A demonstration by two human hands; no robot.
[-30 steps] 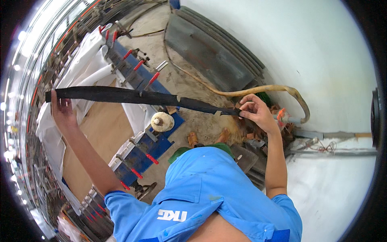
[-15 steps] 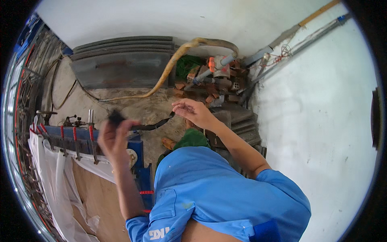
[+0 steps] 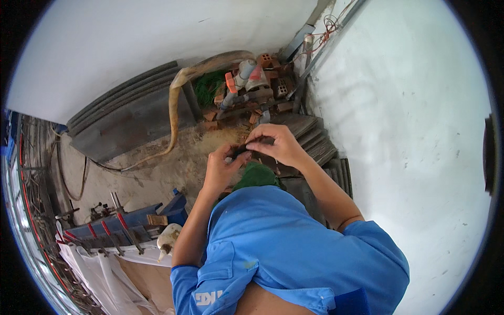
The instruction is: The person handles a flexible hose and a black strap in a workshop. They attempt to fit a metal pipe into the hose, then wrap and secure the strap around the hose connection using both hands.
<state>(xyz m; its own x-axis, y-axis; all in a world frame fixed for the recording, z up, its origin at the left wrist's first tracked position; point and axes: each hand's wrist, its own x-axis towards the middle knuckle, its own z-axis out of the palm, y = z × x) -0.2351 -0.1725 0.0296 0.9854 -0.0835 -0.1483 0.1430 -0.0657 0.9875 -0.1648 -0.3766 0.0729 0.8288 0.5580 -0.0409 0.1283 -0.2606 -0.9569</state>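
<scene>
At the far left, a white sheet drapes along a bench, with a row of red-handled clamps along its edge. Behind them on the concrete floor, dark flat panels lean in a stack against the wall. A brown board shows beside the sheet, and a rounded off-white object sits near the blue bench frame. A yellowish hose curves down past the panels. Near the centre, the left hand pinches a bunched black strip between thumb and fingers, in front of the body; the fingers cover most of it, so its folds are hard to make out. Beyond are grey pipework with an orange handle and some bricks. The right hand, just beside the left, pinches the strip too, its thumb and fingertips closed together. Below spreads the wearer's blue shirt. Farther right, dark slabs lie piled beside a white wall.
</scene>
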